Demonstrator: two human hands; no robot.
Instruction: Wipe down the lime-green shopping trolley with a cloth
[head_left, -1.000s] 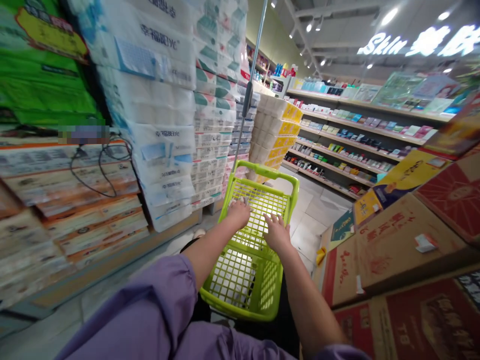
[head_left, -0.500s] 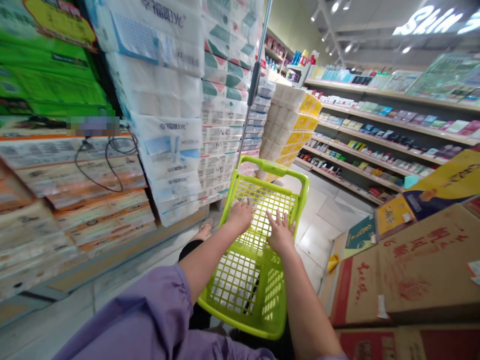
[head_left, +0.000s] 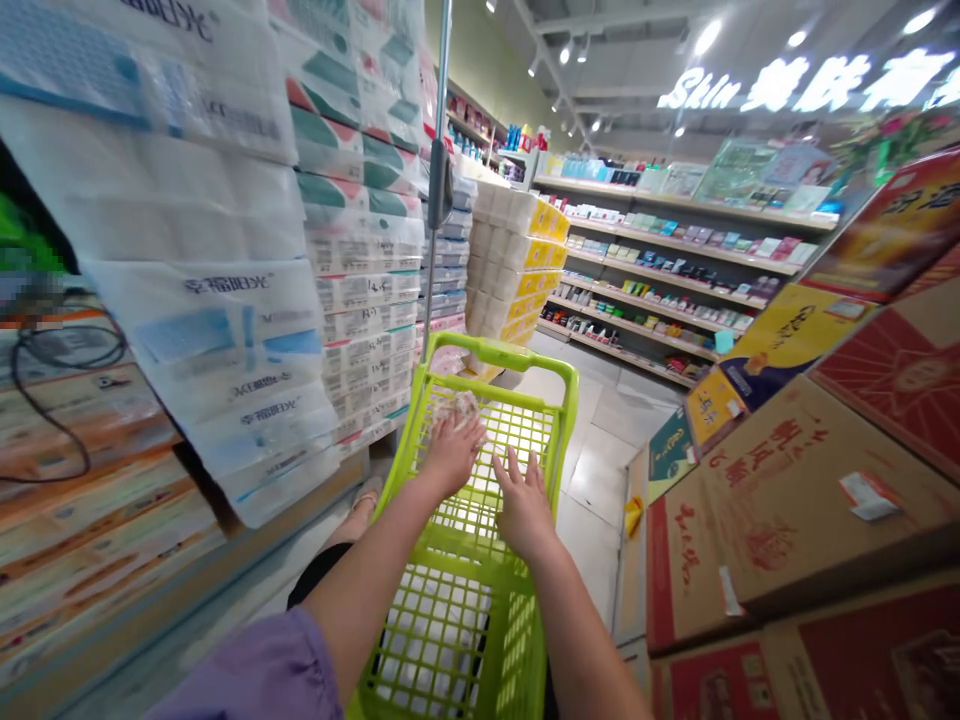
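A lime-green plastic shopping basket (head_left: 491, 548) with grid walls and a raised handle frame stands tilted in front of me. My left hand (head_left: 452, 458) presses a crumpled whitish cloth or tissue (head_left: 457, 408) against the upper left of the grid. Its fingers bend over the lower part of the cloth and partly hide it. Close by on the right, my right hand (head_left: 523, 503) rests at the basket's grid with its fingers apart and nothing in them.
Stacked paper packs (head_left: 247, 330) line the left side, with a dark cable (head_left: 67, 440) hanging there. A metal pole (head_left: 437, 130) rises behind the basket. Cardboard cartons (head_left: 795, 500) crowd the right. Stocked shelves (head_left: 660, 240) stand beyond the tiled floor (head_left: 600, 470). A person's foot (head_left: 366, 500) shows left.
The view has swung to the right. My left hand and the cloth under it show more plainly now, while my right hand stays at the grid with spread fingers.
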